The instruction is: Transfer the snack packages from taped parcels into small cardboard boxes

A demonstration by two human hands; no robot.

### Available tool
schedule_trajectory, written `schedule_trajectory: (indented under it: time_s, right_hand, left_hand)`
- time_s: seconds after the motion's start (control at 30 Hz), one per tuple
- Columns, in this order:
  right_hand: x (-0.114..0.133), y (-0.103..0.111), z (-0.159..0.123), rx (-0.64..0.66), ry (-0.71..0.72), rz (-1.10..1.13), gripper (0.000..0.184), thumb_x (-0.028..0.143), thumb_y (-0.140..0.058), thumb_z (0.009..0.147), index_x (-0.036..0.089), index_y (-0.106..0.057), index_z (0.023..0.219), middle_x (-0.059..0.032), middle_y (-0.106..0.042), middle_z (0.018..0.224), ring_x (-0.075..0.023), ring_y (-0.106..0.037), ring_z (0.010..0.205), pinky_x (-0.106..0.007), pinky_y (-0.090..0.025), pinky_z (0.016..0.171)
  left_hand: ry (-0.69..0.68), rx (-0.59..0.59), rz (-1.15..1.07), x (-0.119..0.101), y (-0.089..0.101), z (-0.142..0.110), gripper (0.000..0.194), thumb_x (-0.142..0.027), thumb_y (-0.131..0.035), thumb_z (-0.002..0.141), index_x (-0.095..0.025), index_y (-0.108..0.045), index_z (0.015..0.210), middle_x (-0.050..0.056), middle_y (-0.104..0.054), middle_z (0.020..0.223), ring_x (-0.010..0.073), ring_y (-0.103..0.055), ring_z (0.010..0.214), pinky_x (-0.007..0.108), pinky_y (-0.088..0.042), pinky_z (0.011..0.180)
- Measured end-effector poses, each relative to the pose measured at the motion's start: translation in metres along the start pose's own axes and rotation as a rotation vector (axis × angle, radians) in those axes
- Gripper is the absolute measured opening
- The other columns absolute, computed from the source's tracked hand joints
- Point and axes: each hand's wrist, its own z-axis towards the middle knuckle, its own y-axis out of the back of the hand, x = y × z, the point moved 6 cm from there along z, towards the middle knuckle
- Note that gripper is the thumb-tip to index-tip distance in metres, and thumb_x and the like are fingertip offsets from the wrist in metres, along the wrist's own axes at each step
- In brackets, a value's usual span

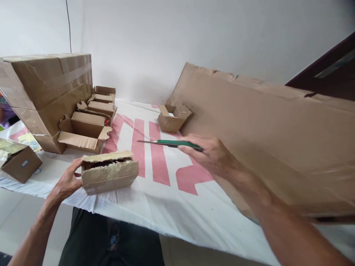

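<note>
My left hand (69,180) is closed on the left end of a small cardboard box (111,179) near the table's front edge. Tape covers the box's top, which is split along a ragged slit; what lies inside is too dark to make out. In my right hand (206,149) is a green-handled utility knife (173,143), its thin blade pointing left. The knife is held above the table, to the right of the box and apart from it.
Open cardboard boxes (83,135) line the left, beside stacked taped cartons (41,85). Another small box (23,162) sits at the far left. Towards the back stands an open box (173,120). A large cardboard sheet (263,140) leans on the right.
</note>
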Motion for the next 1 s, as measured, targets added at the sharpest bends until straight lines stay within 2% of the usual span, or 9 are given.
schedule_trajectory:
  time_s: [0.1, 0.27, 0.43, 0.53, 0.6, 0.7, 0.8, 0.9, 1.0]
  right_hand:
    - [-0.029, -0.05, -0.072, -0.177, -0.18, 0.0, 0.043, 0.046, -0.045, 0.113, 0.022, -0.076, 0.131, -0.0083, -0.076, 0.099, -0.0271, -0.071, 0.086, -0.039, -0.057, 0.076]
    - [-0.033, -0.164, -0.171, -0.146, -0.328, -0.076, 0.044, 0.045, -0.044, 0.111, 0.022, -0.073, 0.134, -0.0117, -0.071, 0.098, -0.0326, -0.069, 0.092, -0.048, -0.06, 0.083]
    - [-0.007, -0.184, -0.162, -0.233, -0.361, 0.235, 0.05, 0.056, -0.055, 0.108, 0.026, -0.067, 0.146, -0.0151, -0.071, 0.134, -0.0353, -0.07, 0.124, -0.054, -0.061, 0.102]
    - [0.017, -0.187, -0.133, -0.255, -0.331, 0.517, 0.053, 0.055, -0.054, 0.11, 0.026, -0.062, 0.154, -0.0142, -0.071, 0.143, -0.0324, -0.072, 0.127, -0.048, -0.062, 0.102]
    - [0.031, -0.19, -0.121, -0.287, -0.315, 0.607, 0.057, 0.058, -0.054, 0.109, 0.025, -0.062, 0.155, -0.0156, -0.07, 0.149, -0.0345, -0.07, 0.132, -0.048, -0.061, 0.104]
    - [0.042, -0.197, -0.12, -0.333, -0.323, 0.675, 0.064, 0.065, -0.054, 0.107, 0.022, -0.065, 0.153, -0.0177, -0.071, 0.148, -0.0381, -0.069, 0.134, -0.051, -0.058, 0.107]
    - [0.036, -0.206, -0.13, -0.374, -0.362, 0.718, 0.067, 0.072, -0.051, 0.106, 0.02, -0.071, 0.144, -0.0179, -0.075, 0.139, -0.04, -0.07, 0.129, -0.053, -0.055, 0.106]
    - [0.022, -0.218, -0.143, -0.381, -0.442, 0.75, 0.063, 0.071, -0.05, 0.106, 0.02, -0.075, 0.132, -0.0163, -0.078, 0.13, -0.0395, -0.071, 0.123, -0.052, -0.054, 0.103]
    - [0.012, -0.231, -0.151, -0.351, -0.518, 0.755, 0.052, 0.063, -0.056, 0.104, 0.02, -0.077, 0.124, -0.0144, -0.079, 0.121, -0.0377, -0.073, 0.117, -0.051, -0.055, 0.101]
  left_hand:
    - [-0.008, 0.028, -0.027, 0.002, -0.001, -0.001, 0.068, -0.051, -0.084, 0.082, -0.03, -0.073, 0.146, 0.012, -0.067, 0.15, 0.035, -0.069, 0.129, 0.04, -0.066, 0.093]
    - [-0.01, 0.102, -0.039, 0.012, -0.001, -0.003, 0.101, -0.066, -0.093, 0.075, -0.038, -0.057, 0.164, 0.012, -0.056, 0.167, 0.044, -0.059, 0.148, 0.049, -0.066, 0.101]
    - [-0.022, 0.15, -0.106, 0.001, -0.015, -0.003, 0.131, -0.064, -0.1, 0.07, -0.036, -0.034, 0.179, 0.016, -0.04, 0.181, 0.0468, -0.046, 0.161, 0.055, -0.059, 0.114]
    - [-0.045, 0.208, -0.18, -0.006, -0.037, -0.002, 0.131, -0.06, -0.102, 0.07, -0.033, -0.035, 0.179, 0.018, -0.039, 0.183, 0.0454, -0.046, 0.162, 0.055, -0.055, 0.119]
    - [-0.052, 0.145, -0.189, -0.001, -0.042, -0.002, 0.122, -0.057, -0.1, 0.073, -0.032, -0.04, 0.177, 0.017, -0.041, 0.182, 0.0423, -0.049, 0.161, 0.052, -0.055, 0.118]
    - [0.146, -0.138, 0.055, 0.032, -0.018, -0.012, 0.08, -0.05, -0.086, 0.089, -0.026, -0.062, 0.161, 0.017, -0.067, 0.16, 0.0337, -0.073, 0.135, 0.04, -0.064, 0.099]
    - [0.432, -0.354, 0.381, 0.066, 0.033, -0.034, 0.047, -0.039, -0.072, 0.098, -0.018, -0.077, 0.14, 0.015, -0.084, 0.122, 0.0294, -0.081, 0.102, 0.039, -0.063, 0.09]
    - [0.613, -0.458, 0.573, 0.088, 0.084, -0.054, 0.04, -0.03, -0.064, 0.1, -0.014, -0.079, 0.134, 0.02, -0.084, 0.113, 0.0382, -0.078, 0.111, 0.047, -0.058, 0.099]
    - [0.757, -0.491, 0.705, 0.103, 0.113, -0.067, 0.034, -0.028, -0.064, 0.099, -0.014, -0.083, 0.123, 0.026, -0.083, 0.115, 0.0444, -0.075, 0.118, 0.048, -0.057, 0.096]
